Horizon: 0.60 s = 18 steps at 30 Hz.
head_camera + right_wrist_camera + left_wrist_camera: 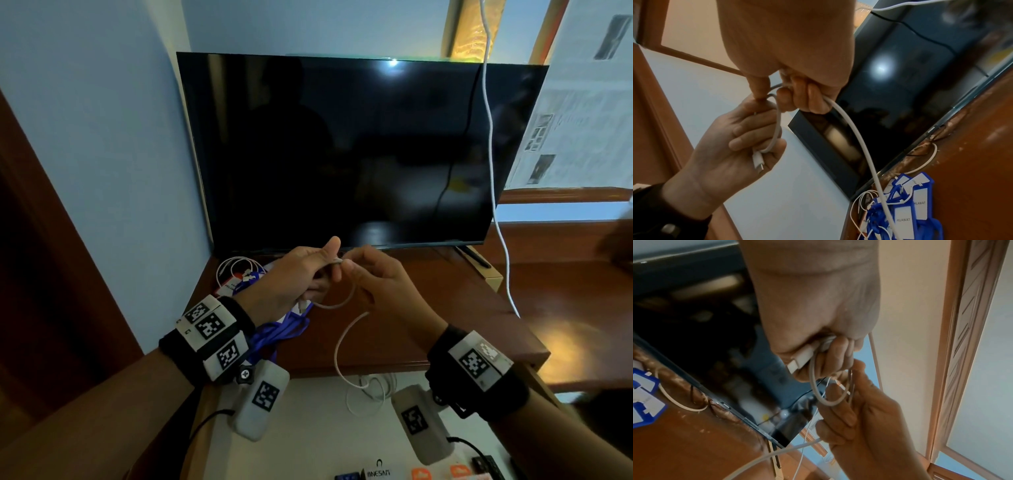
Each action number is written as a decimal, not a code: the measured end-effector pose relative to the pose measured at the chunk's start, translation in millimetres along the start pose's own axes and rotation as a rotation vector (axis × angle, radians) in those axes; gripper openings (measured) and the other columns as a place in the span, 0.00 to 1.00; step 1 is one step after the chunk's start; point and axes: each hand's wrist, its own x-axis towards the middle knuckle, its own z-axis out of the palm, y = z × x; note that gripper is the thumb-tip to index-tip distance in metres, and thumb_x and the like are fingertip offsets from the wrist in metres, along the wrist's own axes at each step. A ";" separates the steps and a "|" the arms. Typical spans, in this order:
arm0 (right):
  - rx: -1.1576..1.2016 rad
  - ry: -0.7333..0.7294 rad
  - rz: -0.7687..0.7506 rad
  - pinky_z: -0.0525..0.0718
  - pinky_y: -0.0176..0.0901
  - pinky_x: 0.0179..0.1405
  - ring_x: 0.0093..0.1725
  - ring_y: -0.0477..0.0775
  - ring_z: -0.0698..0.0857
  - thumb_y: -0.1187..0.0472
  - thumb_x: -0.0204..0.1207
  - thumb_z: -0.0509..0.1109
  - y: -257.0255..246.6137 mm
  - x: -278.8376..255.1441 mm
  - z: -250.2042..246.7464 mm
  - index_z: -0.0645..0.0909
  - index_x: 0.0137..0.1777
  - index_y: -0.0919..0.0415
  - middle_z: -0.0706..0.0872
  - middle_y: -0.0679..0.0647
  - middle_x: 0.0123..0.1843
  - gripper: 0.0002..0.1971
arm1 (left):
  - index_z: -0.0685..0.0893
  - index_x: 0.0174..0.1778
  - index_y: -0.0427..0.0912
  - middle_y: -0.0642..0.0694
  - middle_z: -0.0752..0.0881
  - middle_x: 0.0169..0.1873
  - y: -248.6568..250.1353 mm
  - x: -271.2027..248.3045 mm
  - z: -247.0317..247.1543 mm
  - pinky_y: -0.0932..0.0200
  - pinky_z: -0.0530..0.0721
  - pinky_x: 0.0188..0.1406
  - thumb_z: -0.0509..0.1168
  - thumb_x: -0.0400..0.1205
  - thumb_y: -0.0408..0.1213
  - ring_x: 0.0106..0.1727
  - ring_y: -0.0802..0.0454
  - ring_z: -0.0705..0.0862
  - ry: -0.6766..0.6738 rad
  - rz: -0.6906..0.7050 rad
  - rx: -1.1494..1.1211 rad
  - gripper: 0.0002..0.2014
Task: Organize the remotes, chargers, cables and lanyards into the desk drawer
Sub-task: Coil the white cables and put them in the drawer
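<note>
The left hand (291, 277) and right hand (380, 277) meet above the brown surface (428, 308), both closed on one white cable (342, 337); the left hand (731, 142) curls its fingers round a small loop of it with the plug (757, 160) lying in the palm, and the right hand (859, 415) pinches the same loop at its 12 o'clock end with its other fingers curled round the length that follows. From the right hand (797, 81) the cable (859, 146) sags toward 6 o'clock and runs into the open drawer (308, 428), where more white cable lies coiled. Under the left wrist, at 9 o'clock of the hands, a heap of blue lanyards (281, 332) with white tags sits on the surface, with another white cable coil (236, 265) beyond it. At 12 o'clock stands a dark television (342, 150), and a white cord (493, 171) hangs across its right edge
</note>
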 end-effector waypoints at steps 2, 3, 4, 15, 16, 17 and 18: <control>-0.013 0.009 -0.003 0.69 0.31 0.23 0.23 0.45 0.71 0.59 0.84 0.62 2.0 -1.3 -1.0 0.81 0.44 0.65 0.77 0.47 0.25 0.12 | 0.76 0.33 0.38 0.53 0.68 0.17 -1.4 -0.8 1.2 0.58 0.65 0.25 0.52 0.83 0.54 0.19 0.58 0.68 -0.003 -0.008 -0.009 0.23; -0.015 0.042 -0.014 0.69 0.34 0.24 0.24 0.51 0.71 0.58 0.85 0.61 1.9 -1.8 -2.0 0.81 0.41 0.66 0.76 0.53 0.26 0.15 | 0.77 0.33 0.39 0.52 0.71 0.19 -3.5 -1.6 0.3 0.56 0.68 0.28 0.52 0.82 0.54 0.22 0.56 0.71 0.000 -0.006 -0.022 0.23; -0.004 0.091 -0.022 0.70 0.37 0.25 0.25 0.56 0.70 0.58 0.85 0.61 1.7 -2.3 -3.1 0.81 0.39 0.67 0.76 0.58 0.27 0.16 | 0.77 0.34 0.40 0.51 0.73 0.21 -5.3 -2.5 -1.1 0.54 0.71 0.33 0.52 0.82 0.54 0.26 0.54 0.74 0.002 -0.004 -0.046 0.22; 0.100 0.278 -0.019 0.73 0.49 0.29 0.29 0.61 0.74 0.59 0.82 0.67 12.2 -11.3 -2.8 0.84 0.38 0.65 0.78 0.66 0.30 0.13 | 0.74 0.33 0.39 0.50 0.64 0.18 -3.8 -8.8 -6.4 0.54 0.79 0.41 0.51 0.89 0.43 0.22 0.55 0.69 0.093 -0.083 -0.122 0.20; 0.112 0.290 -0.026 0.73 0.51 0.31 0.31 0.63 0.74 0.60 0.81 0.68 13.5 -12.4 -4.8 0.83 0.35 0.62 0.78 0.67 0.31 0.13 | 0.73 0.31 0.39 0.49 0.63 0.19 -3.8 -10.6 -7.5 0.54 0.79 0.41 0.52 0.89 0.43 0.21 0.55 0.67 0.071 -0.097 -0.105 0.20; 0.125 0.296 -0.034 0.72 0.51 0.31 0.32 0.63 0.74 0.60 0.80 0.68 13.1 -13.4 -6.9 0.82 0.33 0.59 0.79 0.64 0.30 0.13 | 0.72 0.30 0.40 0.49 0.63 0.19 -3.7 -12.0 -8.2 0.54 0.79 0.40 0.52 0.89 0.42 0.21 0.54 0.67 0.042 -0.113 -0.078 0.21; 0.136 0.304 -0.041 0.72 0.50 0.31 0.32 0.62 0.74 0.61 0.80 0.68 12.4 -13.8 -8.8 0.82 0.31 0.57 0.79 0.60 0.29 0.13 | 0.71 0.29 0.40 0.49 0.63 0.19 -3.6 -13.2 -8.4 0.55 0.79 0.40 0.52 0.89 0.41 0.21 0.54 0.67 0.012 -0.130 -0.048 0.21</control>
